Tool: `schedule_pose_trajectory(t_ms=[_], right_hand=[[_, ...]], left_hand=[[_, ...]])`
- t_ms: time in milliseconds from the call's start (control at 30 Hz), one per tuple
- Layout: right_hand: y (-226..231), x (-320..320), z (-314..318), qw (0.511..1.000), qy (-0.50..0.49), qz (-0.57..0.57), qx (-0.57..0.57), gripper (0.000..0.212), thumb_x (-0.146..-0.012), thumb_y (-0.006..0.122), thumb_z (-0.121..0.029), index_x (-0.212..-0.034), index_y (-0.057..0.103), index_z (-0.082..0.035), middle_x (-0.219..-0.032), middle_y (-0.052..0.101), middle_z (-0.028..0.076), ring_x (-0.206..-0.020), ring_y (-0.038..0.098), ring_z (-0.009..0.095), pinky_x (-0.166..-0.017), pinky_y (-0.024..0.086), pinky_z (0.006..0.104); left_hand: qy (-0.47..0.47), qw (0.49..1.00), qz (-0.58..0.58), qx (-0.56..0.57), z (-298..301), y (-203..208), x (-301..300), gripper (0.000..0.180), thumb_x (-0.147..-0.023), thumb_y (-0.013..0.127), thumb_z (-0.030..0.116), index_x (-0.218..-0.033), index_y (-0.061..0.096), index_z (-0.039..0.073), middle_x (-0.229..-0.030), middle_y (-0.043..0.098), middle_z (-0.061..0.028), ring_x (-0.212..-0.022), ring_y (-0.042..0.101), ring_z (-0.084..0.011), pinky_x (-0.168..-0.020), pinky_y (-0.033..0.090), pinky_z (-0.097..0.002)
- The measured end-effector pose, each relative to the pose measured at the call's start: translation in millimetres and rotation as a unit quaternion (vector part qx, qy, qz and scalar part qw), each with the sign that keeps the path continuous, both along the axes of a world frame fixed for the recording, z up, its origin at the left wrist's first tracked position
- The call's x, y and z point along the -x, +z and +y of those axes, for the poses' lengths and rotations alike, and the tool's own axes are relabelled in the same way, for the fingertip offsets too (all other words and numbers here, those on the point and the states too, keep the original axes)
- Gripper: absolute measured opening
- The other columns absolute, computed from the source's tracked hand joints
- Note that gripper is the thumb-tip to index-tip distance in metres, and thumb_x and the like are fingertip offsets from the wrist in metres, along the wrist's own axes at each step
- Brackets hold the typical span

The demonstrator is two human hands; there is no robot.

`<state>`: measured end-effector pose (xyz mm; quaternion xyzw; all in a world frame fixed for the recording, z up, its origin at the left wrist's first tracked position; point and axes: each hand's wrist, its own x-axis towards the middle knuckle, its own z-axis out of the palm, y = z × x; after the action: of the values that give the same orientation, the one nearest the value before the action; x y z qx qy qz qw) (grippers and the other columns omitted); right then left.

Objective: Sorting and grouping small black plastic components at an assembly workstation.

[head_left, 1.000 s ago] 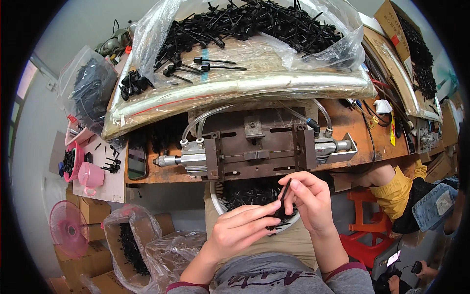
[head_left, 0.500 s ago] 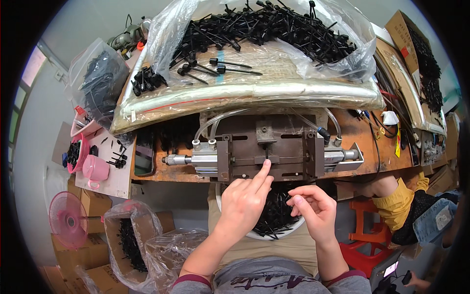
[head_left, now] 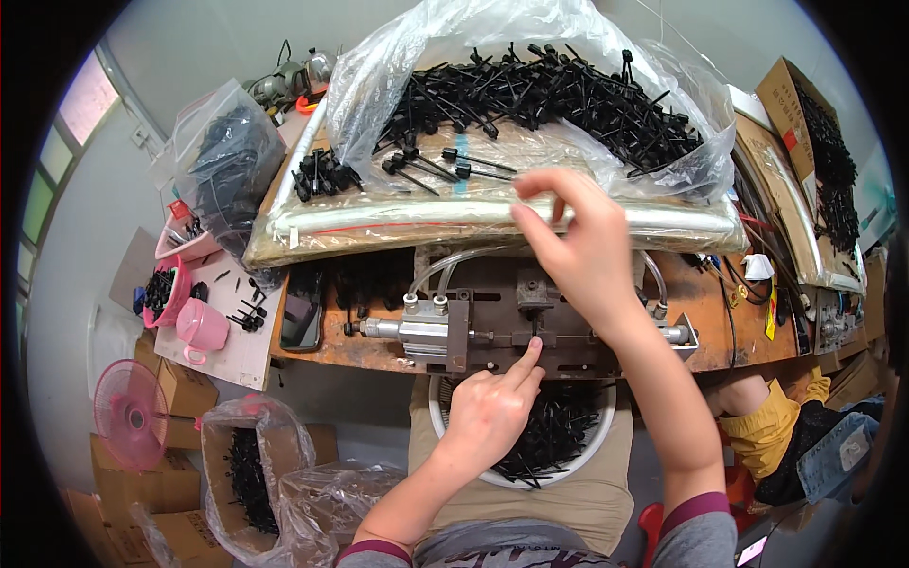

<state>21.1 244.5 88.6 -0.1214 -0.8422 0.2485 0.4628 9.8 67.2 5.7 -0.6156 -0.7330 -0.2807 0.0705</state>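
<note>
My left hand [head_left: 490, 414] reaches to the metal fixture [head_left: 483, 333] on the bench. Its index finger is stretched out, the tip against a small black plastic part [head_left: 536, 327] in the middle of the fixture; the other fingers are loosely bent. My right hand [head_left: 579, 241] is raised above the front edge of the plastic-covered tray [head_left: 379, 216], thumb and fingers apart, slightly blurred, with nothing seen in it. Several loose black stemmed parts [head_left: 417, 170] lie beyond it on the tray, in front of a large heap [head_left: 530, 95] of them. My right forearm hides the fixture's right side.
A white basket [head_left: 606, 431] of black parts rests on my lap under the bench edge. To the left are a pink mug [head_left: 202, 327], a pink fan [head_left: 131, 414] and a bagged box [head_left: 246, 473]. A person in yellow shorts [head_left: 765, 417] sits at the right.
My right hand has risen from above the basket to over the tray's front edge. The left fingertip stays on the fixture. The whole view has shifted a little.
</note>
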Motion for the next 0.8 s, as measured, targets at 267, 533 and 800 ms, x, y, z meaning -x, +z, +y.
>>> schedule_pose_trajectory(t_ms=[267,533,800], right_hand=[[8,94,31,0.951,-0.091,-0.246,-0.164,0.019,-0.075,0.060,-0.001,-0.094,0.062,-0.003,-0.087,0.068,0.016,-0.087,0.068,0.032,-0.070,0.054,0.0413],[6,68,51,0.954,-0.086,-0.140,-0.251,0.011,-0.077,0.058,-0.001,-0.087,0.062,-0.003,-0.085,0.063,0.013,-0.079,0.067,0.029,-0.065,0.054,0.0389],[-8,-44,-24,0.946,0.111,0.015,-0.304,0.032,-0.069,0.064,-0.004,-0.099,0.065,0.007,-0.101,0.065,0.019,-0.079,0.067,0.026,-0.067,0.057,0.0340]], left_hand=[[-0.031,0.998,-0.056,0.002,-11,13,-9,0.025,-0.069,0.076,0.010,-0.093,0.070,0.006,-0.117,0.067,-0.0094,-0.053,0.060,-0.0205,-0.055,0.051,-0.0280],[-0.091,0.956,-0.278,-0.037,-38,23,-14,0.038,-0.072,0.082,0.014,-0.106,0.069,0.002,-0.113,0.068,-0.0130,-0.068,0.068,-0.0143,-0.060,0.054,-0.0246],[0.005,0.857,-0.467,-0.216,-38,40,3,0.047,-0.076,0.069,-0.013,-0.121,0.059,-0.008,-0.122,0.058,-0.0199,-0.093,0.067,-0.0211,-0.076,0.060,-0.0285]])
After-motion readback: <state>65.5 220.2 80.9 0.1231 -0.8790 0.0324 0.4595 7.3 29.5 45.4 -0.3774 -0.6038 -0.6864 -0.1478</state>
